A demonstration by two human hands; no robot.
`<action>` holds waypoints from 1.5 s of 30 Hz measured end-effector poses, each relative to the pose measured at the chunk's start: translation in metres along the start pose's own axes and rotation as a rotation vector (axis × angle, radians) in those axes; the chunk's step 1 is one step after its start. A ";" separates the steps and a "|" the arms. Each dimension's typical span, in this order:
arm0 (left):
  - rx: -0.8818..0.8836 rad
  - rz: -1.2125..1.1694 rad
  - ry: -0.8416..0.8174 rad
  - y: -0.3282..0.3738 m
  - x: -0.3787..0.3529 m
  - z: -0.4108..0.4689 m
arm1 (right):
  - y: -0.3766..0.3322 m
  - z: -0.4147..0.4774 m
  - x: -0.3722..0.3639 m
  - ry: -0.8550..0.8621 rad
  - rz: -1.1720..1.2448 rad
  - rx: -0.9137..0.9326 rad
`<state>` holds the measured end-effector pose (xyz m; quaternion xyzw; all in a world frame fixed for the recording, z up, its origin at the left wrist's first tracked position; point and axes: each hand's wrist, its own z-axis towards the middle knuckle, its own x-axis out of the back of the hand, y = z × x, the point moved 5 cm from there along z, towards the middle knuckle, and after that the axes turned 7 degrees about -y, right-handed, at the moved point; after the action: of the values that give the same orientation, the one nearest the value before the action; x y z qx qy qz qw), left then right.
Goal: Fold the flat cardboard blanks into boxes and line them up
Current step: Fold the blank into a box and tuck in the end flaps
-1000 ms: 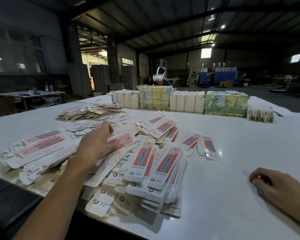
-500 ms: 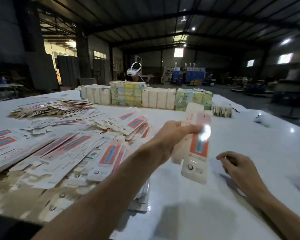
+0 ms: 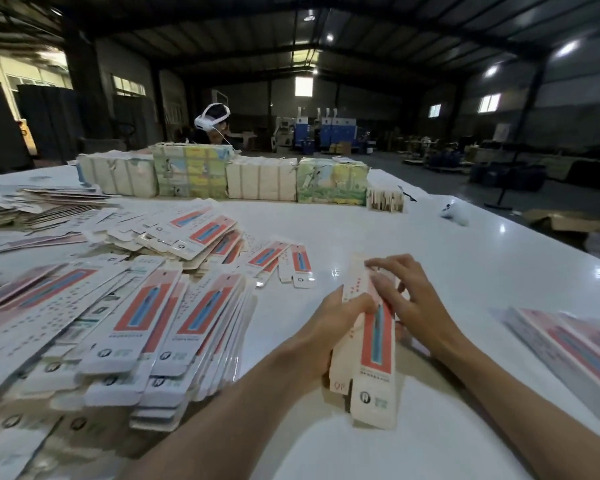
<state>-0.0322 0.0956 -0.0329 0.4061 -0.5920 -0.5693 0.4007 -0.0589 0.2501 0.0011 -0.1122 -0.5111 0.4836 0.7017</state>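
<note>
A blank [image 3: 374, 344] was brought from the left pile [image 3: 146, 327], gripped by the left hand [image 3: 336, 327] and pressed by the right hand [image 3: 409, 303] with extended fingers, judged ready for folding.

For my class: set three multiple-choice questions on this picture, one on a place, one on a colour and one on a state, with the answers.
1. Where does the pile of flat blanks lie, relative to the held blank?
A to its left; B to its right; C on the floor.
2. The printed panel on the held blank is:
A green; B red with a blue stripe; C black.
3. The held blank is:
A lying untouched; B in one hand only; C touched by the left hand and the right hand.

Answers:
1 A: the pile spreads over the table left of it.
2 B: a blue stripe runs down the red panel.
3 C: the left hand grips its side and the right hand's fingers lie on its top.
</note>
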 end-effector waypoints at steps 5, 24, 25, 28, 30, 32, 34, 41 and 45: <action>-0.020 0.036 0.011 0.001 0.003 0.001 | 0.001 -0.001 0.000 0.002 -0.016 -0.004; 0.143 -0.606 -0.097 0.003 -0.013 0.000 | 0.001 -0.004 -0.006 0.057 0.696 -0.193; 0.142 -0.620 -0.083 0.002 -0.011 0.001 | 0.001 -0.006 -0.010 0.000 0.725 -0.199; 0.123 -0.544 0.001 -0.006 0.002 0.005 | -0.003 -0.010 -0.015 -0.080 0.698 -0.170; 0.093 -0.488 0.034 -0.005 0.005 0.000 | -0.004 -0.009 -0.013 -0.069 0.682 -0.161; 0.005 -0.360 0.102 0.001 0.004 -0.001 | -0.004 -0.007 -0.009 -0.073 0.713 -0.159; -0.132 -0.266 0.160 0.006 0.004 -0.001 | -0.004 -0.006 -0.006 -0.059 0.688 -0.149; -0.346 -0.209 0.140 0.018 -0.004 -0.004 | -0.001 -0.004 0.000 0.019 0.531 -0.090; -0.303 -0.295 0.015 0.020 -0.011 -0.004 | -0.003 -0.005 0.005 0.041 0.509 -0.094</action>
<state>-0.0248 0.1045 -0.0131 0.4275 -0.4306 -0.7015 0.3738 -0.0531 0.2541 0.0034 -0.2793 -0.4738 0.6181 0.5617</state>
